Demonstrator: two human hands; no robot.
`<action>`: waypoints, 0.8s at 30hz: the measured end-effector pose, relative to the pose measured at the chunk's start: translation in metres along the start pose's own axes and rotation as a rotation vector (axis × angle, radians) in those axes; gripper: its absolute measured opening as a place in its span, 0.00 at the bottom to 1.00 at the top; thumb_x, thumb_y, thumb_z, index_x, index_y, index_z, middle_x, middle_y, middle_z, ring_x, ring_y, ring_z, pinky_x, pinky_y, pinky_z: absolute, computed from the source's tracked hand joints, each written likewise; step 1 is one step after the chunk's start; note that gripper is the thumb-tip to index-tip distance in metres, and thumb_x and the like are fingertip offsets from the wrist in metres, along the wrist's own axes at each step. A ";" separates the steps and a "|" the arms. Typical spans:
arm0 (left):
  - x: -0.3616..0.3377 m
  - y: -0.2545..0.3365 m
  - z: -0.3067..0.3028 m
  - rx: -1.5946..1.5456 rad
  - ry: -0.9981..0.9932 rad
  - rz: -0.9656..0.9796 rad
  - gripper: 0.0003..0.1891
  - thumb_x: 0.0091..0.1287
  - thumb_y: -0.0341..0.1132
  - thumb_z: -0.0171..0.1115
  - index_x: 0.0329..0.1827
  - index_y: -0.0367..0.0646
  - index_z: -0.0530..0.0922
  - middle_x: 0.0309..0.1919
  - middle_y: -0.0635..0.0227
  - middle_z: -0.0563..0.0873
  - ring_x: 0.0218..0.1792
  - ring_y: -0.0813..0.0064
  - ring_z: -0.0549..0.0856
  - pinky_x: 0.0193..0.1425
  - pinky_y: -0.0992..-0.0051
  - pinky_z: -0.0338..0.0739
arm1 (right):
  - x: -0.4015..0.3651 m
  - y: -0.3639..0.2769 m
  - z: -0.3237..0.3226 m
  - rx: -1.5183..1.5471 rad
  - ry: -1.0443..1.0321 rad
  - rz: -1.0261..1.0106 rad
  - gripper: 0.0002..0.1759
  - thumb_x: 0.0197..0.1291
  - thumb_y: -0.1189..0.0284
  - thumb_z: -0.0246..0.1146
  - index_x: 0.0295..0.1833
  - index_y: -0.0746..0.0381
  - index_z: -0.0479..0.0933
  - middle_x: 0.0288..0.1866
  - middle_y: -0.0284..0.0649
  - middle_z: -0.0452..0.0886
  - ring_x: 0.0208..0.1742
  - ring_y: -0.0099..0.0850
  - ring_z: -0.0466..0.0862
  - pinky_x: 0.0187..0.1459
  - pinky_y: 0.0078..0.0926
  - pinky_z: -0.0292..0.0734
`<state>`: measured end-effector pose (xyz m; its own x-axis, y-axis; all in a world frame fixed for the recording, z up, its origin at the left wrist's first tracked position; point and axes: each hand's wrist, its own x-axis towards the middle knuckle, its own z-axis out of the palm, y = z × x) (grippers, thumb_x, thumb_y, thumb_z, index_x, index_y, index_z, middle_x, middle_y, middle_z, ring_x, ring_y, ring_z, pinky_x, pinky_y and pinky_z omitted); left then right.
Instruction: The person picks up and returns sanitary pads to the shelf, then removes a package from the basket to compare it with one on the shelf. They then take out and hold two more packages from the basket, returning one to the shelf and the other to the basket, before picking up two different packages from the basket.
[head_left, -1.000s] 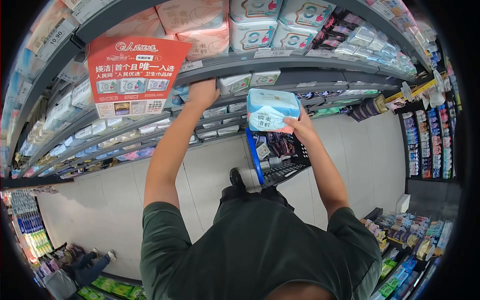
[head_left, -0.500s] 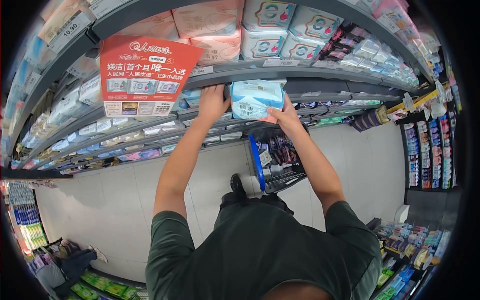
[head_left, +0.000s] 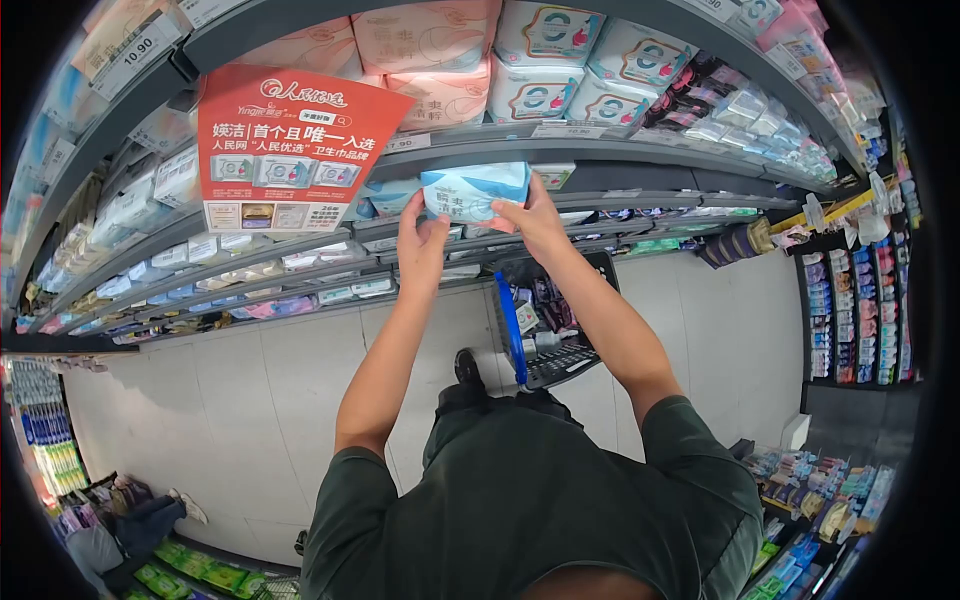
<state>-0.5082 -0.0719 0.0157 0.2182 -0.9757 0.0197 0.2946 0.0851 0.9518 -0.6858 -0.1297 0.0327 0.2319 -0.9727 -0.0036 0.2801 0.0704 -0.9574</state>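
Both hands hold a light blue pack of sanitary pads (head_left: 474,190) at the front of a shelf, its printed side facing me. My left hand (head_left: 421,242) grips the pack's left end, thumb on the front. At the right end, my right hand (head_left: 533,218) presses its thumb on the lower front corner. Behind and left of it, more blue packs (head_left: 393,193) sit on the same shelf, partly covered by a red promotional sign (head_left: 290,150). Pink packs (head_left: 435,97) and white-and-teal packs (head_left: 540,92) are stacked on the shelf above.
A dark shopping basket with a blue handle (head_left: 508,325) stands on the floor below my right arm, with goods inside. Shelf edges with price tags (head_left: 568,131) curve across the front. Another person's legs (head_left: 155,520) show at lower left. Further racks (head_left: 850,310) stand at the right.
The blue pack has moved left and tilted slightly, carried by my right hand. My left hand has come back from the shelf and taken hold of the pack's left end.
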 end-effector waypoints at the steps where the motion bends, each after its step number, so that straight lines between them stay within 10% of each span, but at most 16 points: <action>1: 0.001 0.001 -0.002 0.007 0.022 0.008 0.30 0.68 0.33 0.59 0.72 0.35 0.60 0.66 0.57 0.70 0.59 0.68 0.76 0.60 0.68 0.74 | 0.003 -0.002 0.005 -0.041 -0.027 -0.010 0.40 0.52 0.74 0.72 0.67 0.67 0.60 0.60 0.44 0.73 0.62 0.32 0.75 0.58 0.31 0.76; 5: 0.017 0.003 -0.008 -0.071 0.144 0.059 0.32 0.69 0.36 0.62 0.71 0.32 0.59 0.65 0.56 0.70 0.57 0.71 0.76 0.58 0.72 0.73 | 0.021 0.004 0.012 -0.173 -0.072 0.082 0.38 0.51 0.75 0.73 0.65 0.69 0.62 0.59 0.48 0.73 0.56 0.33 0.79 0.56 0.30 0.77; 7: 0.022 0.013 -0.008 -0.069 0.180 0.022 0.35 0.69 0.39 0.62 0.72 0.31 0.57 0.66 0.54 0.69 0.58 0.68 0.76 0.56 0.71 0.74 | 0.042 0.027 0.004 -0.712 -0.024 -0.219 0.34 0.49 0.73 0.74 0.61 0.70 0.66 0.54 0.51 0.76 0.48 0.35 0.84 0.47 0.27 0.79; 13: 0.030 0.018 -0.022 0.068 0.181 -0.075 0.38 0.69 0.45 0.62 0.74 0.33 0.55 0.68 0.55 0.66 0.61 0.66 0.74 0.58 0.68 0.76 | 0.065 0.014 0.027 -0.692 -0.100 -0.223 0.24 0.50 0.67 0.73 0.47 0.72 0.75 0.39 0.47 0.83 0.39 0.32 0.85 0.38 0.30 0.78; 24: 0.013 -0.015 -0.107 0.313 0.365 0.073 0.30 0.68 0.39 0.62 0.68 0.33 0.62 0.64 0.52 0.69 0.58 0.66 0.75 0.53 0.70 0.77 | 0.109 0.018 0.038 -1.034 -0.295 -0.182 0.24 0.54 0.63 0.71 0.53 0.63 0.78 0.49 0.46 0.82 0.51 0.40 0.80 0.54 0.34 0.72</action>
<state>-0.4102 -0.0645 -0.0312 0.5562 -0.8303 0.0351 -0.0159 0.0316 0.9994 -0.6204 -0.2263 0.0258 0.5191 -0.8488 0.1002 -0.5540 -0.4234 -0.7168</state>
